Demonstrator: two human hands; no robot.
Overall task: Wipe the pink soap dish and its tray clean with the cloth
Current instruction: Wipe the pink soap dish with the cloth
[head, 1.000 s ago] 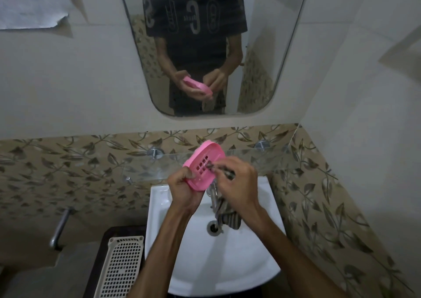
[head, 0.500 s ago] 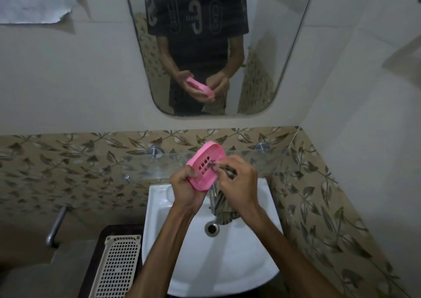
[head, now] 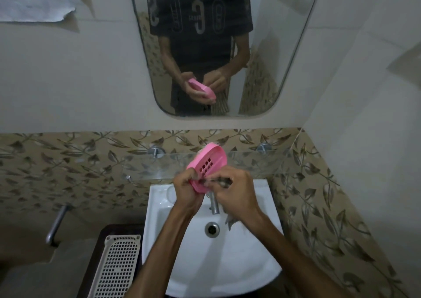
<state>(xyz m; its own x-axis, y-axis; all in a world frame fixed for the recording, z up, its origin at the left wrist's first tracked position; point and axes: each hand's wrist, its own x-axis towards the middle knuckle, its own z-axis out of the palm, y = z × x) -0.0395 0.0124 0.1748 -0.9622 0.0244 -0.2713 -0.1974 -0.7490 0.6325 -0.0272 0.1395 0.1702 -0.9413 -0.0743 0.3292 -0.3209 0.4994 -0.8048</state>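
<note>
Now I am holding the pink soap dish (head: 208, 166) up over the sink (head: 227, 259), mid-frame, so drips are falling in. My left hand (head: 185, 189) is gripping its lower edge. My right hand (head: 237, 190) is pinching the cloth (head: 222, 180) and rubbing near the holes.

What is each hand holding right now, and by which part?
Left hand grips the pink soap dish by its lower end. Right hand pinches the cloth against the dish, the rest hanging below.
</note>
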